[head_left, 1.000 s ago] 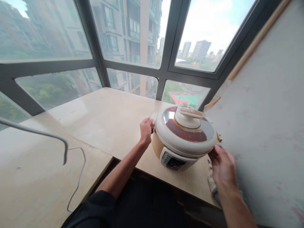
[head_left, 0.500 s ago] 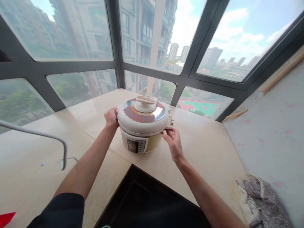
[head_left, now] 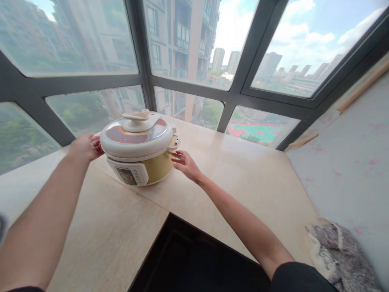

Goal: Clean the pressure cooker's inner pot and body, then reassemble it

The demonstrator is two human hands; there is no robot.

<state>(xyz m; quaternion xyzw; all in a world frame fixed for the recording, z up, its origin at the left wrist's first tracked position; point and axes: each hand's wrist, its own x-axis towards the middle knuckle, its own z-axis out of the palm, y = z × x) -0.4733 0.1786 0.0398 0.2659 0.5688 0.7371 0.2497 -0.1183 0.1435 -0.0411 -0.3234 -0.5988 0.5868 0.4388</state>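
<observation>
A white and olive electric pressure cooker (head_left: 156, 166) stands upright on the pale countertop, its lid closed and its control panel turned toward me. My left hand (head_left: 86, 147) is at its left side, fingers curled by the side handle, which the hand partly covers. Just below the right handle is my right hand (head_left: 186, 164), its fingers apart and close to the cooker's body. Whether those fingertips touch the cooker, I cannot tell.
A pale countertop (head_left: 237, 182) runs along the corner windows, with a dark recess (head_left: 194, 259) at its front. On the right, a grey patterned cloth (head_left: 343, 251) lies against the floral wall (head_left: 343, 162). Dark window frames (head_left: 194, 85) rise behind the cooker.
The cooker has moved left and turned slightly, both hands going with it. My right hand's fingers have loosened from the right handle. The view has shifted a little.
</observation>
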